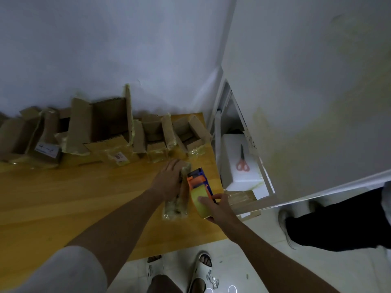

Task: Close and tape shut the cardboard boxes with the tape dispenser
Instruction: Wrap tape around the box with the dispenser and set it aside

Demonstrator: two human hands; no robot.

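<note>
Tape dispenser point(200, 187) in right hand's point(220, 206) grip, touching box point(176, 205) under left hand point(169, 180).

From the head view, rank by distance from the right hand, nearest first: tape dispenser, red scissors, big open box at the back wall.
1. tape dispenser: gripped in the right hand, beside the small box.
2. red scissors: on the white foam block, off the table's right edge.
3. big open box: far back left, against the wall.

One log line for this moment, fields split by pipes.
left hand: presses on box | right hand: grips tape dispenser against box | open boxes at table rear
</note>
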